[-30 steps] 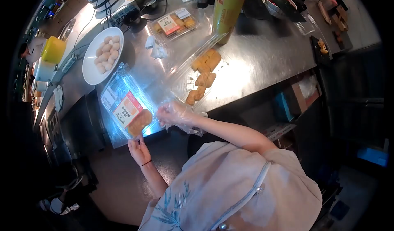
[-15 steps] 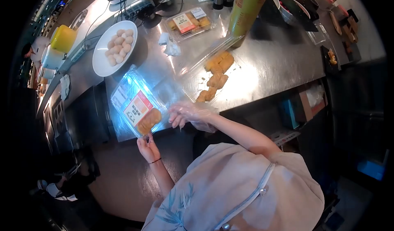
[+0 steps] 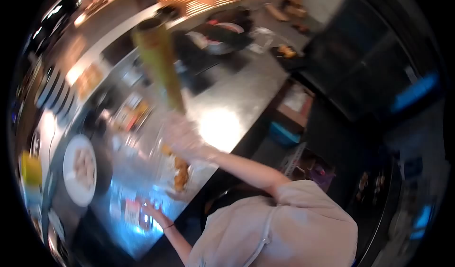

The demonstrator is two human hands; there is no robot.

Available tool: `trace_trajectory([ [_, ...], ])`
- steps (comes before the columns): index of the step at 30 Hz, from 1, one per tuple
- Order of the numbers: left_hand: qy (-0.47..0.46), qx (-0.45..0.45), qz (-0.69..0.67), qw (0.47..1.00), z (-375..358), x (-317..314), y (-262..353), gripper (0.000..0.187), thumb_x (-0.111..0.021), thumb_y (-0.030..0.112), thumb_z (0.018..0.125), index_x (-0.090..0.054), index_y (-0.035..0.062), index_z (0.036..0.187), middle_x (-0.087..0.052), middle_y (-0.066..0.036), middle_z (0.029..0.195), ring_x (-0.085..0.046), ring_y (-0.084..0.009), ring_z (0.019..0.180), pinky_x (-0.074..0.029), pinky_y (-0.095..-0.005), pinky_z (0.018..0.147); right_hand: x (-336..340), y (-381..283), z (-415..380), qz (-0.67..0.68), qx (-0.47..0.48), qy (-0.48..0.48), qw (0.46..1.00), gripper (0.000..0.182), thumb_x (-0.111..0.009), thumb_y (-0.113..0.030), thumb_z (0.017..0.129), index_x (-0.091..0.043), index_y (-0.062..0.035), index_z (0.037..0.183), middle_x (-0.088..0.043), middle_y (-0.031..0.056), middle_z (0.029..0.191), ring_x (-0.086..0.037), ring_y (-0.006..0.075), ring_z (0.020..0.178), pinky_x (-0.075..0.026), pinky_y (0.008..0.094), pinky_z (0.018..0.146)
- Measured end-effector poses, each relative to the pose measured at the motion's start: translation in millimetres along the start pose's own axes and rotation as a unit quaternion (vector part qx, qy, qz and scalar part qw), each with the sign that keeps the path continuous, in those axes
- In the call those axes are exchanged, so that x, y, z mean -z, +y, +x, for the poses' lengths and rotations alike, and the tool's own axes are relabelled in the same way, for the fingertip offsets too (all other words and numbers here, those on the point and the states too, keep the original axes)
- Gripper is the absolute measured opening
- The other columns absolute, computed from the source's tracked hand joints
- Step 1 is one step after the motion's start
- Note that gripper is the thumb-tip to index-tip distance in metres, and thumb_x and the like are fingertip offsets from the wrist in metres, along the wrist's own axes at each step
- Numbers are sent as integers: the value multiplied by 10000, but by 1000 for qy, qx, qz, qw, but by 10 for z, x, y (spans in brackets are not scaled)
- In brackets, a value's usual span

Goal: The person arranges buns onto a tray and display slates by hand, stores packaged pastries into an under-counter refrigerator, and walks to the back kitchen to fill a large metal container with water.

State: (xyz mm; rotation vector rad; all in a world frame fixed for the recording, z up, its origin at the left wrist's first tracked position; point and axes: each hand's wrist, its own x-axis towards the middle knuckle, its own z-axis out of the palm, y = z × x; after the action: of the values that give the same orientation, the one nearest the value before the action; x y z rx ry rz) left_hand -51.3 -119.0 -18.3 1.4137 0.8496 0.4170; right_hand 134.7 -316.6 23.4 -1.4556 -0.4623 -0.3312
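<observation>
A clear plastic clamshell box [image 3: 129, 214] with a pink-and-white label lies at the front left of the steel counter. My left hand [image 3: 152, 211] is bare and has its fingers around the box's near edge. Further right and up, my right hand [image 3: 181, 135], in a clear plastic glove, reaches over an open clear tray; motion smears its fingers. Golden-brown pastry pieces [image 3: 180, 173] lie in that tray, partly hidden by the gloved hand. Just beyond this hand stands a tall yellow-green roll [image 3: 159, 61].
A white bowl of eggs [image 3: 80, 170] sits at the left. Another labelled box [image 3: 131, 111] is behind the tray. Dark bowls [image 3: 220, 35] stand at the back. Below the counter's front edge are shelves with a blue box [image 3: 285, 133].
My view has swung right and is blurred. My right hand has moved from beside the labelled box to over the pastry tray near the roll. The left hand stays at the box.
</observation>
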Motion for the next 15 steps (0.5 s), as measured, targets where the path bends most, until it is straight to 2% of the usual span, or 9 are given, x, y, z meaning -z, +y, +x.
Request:
trace_trajectory([
  [1,46,-156,98,982,104,-132,105,423,-347,340,879,-394,81,1210,-423,-109,1143,-427,-276,1006,-323,-373,854,-65,-62,106,-17,119,-8,993,225,-460,-268,835,-494,-49,869,-510,69,785,-508,167,751,-436,278,721],
  [2,20,-165,90,982,231,-220,147,423,-347,340,879,-394,81,1210,-423,-109,1143,-427,-276,1006,-323,-373,854,-113,-478,235,-232,226,0,946,264,-474,-307,811,-515,-47,826,-526,60,757,-504,188,778,-386,350,751],
  [4,2,-263,283,922,440,-264,200,409,-357,287,883,-417,33,1198,-445,-136,1150,-393,-289,1048,-290,-378,905,-113,-634,266,-441,311,18,842,305,-487,-346,787,-536,-45,783,-542,51,728,-501,209,804,-336,421,782],
  [6,-90,-220,251,938,397,-246,180,403,-378,281,877,-436,13,1173,-454,-150,1144,-383,-283,1068,-273,-380,925,-81,-350,191,-361,95,-113,921,286,-521,-335,756,-535,-51,720,-550,86,713,-525,260,751,-321,469,778],
  [7,-170,-165,222,946,334,-262,158,398,-399,274,871,-456,-7,1147,-462,-164,1137,-373,-278,1088,-257,-382,945,-30,-265,95,-364,99,-102,920,286,-521,-335,756,-535,-51,720,-550,86,713,-525,260,751,-321,469,778],
  [9,-158,-125,203,958,92,-314,80,318,-487,173,834,-507,-6,1096,-409,-162,1221,-351,-259,1137,-252,-353,967,182,-129,-111,-399,-72,-123,906,273,-530,-333,746,-529,-61,721,-547,115,738,-536,280,740,-365,446,747],
  [10,-138,-150,224,953,-4,-317,-47,382,-543,151,794,-463,-11,1132,-400,-160,1228,-354,-260,1135,-249,-356,970,334,-40,-137,-398,-72,-118,907,273,-530,-333,746,-529,-61,721,-547,115,738,-536,280,740,-365,446,747],
  [12,-63,-188,264,944,-82,-331,-413,653,-669,117,688,-322,-28,1221,-366,-184,1245,-346,-262,1140,-248,-371,974,520,118,-218,-424,-220,-169,862,300,-529,-331,745,-511,-34,783,-538,160,809,-530,285,805,-402,417,724],
  [15,-1,122,115,986,-142,-432,-667,559,-586,183,776,-316,-49,1206,-411,-198,1162,-427,-303,1053,-337,-390,913,728,151,-287,-443,-250,-51,859,341,-519,-334,756,-492,0,816,-542,189,814,-530,301,807,-425,398,710],
])
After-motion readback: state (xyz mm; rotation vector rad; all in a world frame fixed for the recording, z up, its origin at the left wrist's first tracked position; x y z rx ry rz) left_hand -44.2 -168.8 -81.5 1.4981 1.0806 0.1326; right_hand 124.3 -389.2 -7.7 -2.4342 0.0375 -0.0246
